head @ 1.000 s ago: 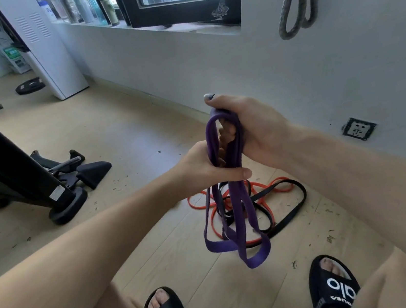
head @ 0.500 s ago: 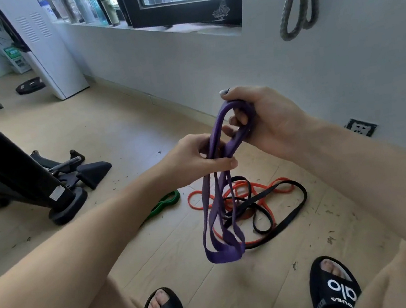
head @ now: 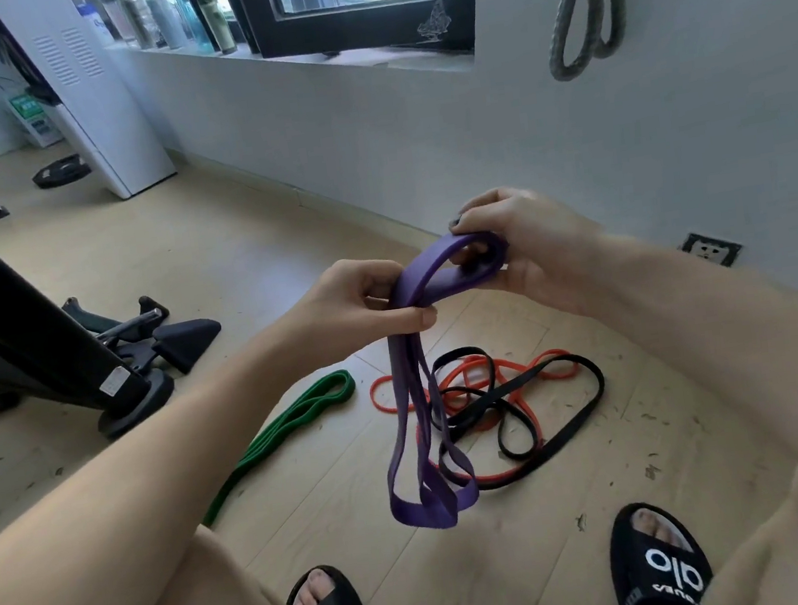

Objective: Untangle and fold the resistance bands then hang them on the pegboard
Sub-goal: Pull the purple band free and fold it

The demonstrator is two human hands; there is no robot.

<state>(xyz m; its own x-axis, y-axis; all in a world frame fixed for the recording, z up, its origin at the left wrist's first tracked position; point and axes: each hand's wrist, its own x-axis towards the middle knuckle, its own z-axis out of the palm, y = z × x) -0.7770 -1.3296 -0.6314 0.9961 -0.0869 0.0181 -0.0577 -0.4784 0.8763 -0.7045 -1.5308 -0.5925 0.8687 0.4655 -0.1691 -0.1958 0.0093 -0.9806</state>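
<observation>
Nearest, two black slide sandals (head: 659, 567) on pale wood floor (head: 609, 477), toes pointing toward the far wall. Just beyond them, purple band (head: 422, 450) hanging in several folded loops, its lower ends dangling above the floor, clear of it. Left hand (head: 362, 306) pinching the gathered strands between thumb and curled fingers at the point where the loops drop. Right hand (head: 521, 252), slightly farther and to the right, fingers curled round the upper bend of the same band, thumb on top. Short stretch of purple running between the two hands.

On the floor behind the dangling loops, black band (head: 551, 414) and orange band (head: 492, 381) lying tangled together. To their left, green band (head: 291, 426) lying folded in a long strip, apart from the tangle. Farther left, dark exercise machine base (head: 39, 336). Far right, wall socket (head: 709, 249) low on the grey wall; above it, grey band (head: 586, 2) hanging in loops on the wall. Far centre, black window frame (head: 353, 31), bottles (head: 181, 17) lined on the sill to its left.
</observation>
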